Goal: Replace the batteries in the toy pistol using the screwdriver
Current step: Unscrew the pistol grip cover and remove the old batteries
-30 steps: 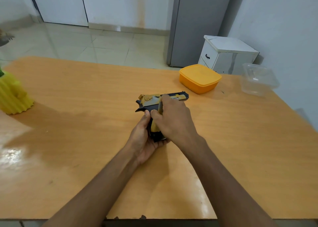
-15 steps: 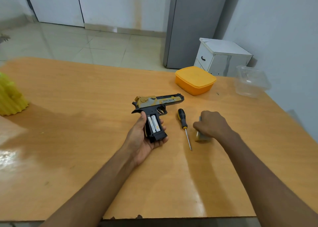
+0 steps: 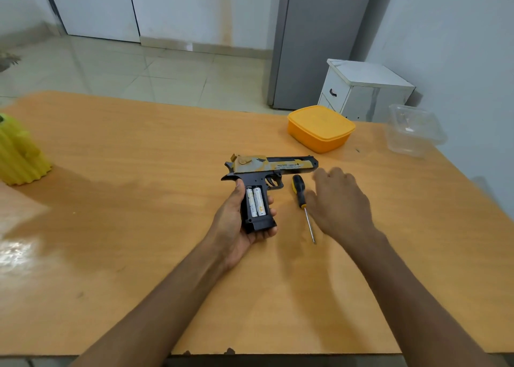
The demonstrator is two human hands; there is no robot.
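the left hand (image 3: pixel 236 222) grips the toy pistol (image 3: pixel 267 172) by its handle, two white batteries (image 3: pixel 256 201) showing in the uncovered slot. the right hand (image 3: pixel 338 202) hovers empty with loose fingers beside the screwdriver (image 3: pixel 303 200) on the table (image 3: pixel 139 172).

Both forearms are bare, and the hands (image 3: pixel 338 202) wear nothing.

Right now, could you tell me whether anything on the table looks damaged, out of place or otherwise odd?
Only small things. The toy pistol has its grip compartment uncovered, baring two white batteries, which suits the job. The table has a chipped near edge. The screwdriver lies flat beside the pistol, and nothing is spilled.
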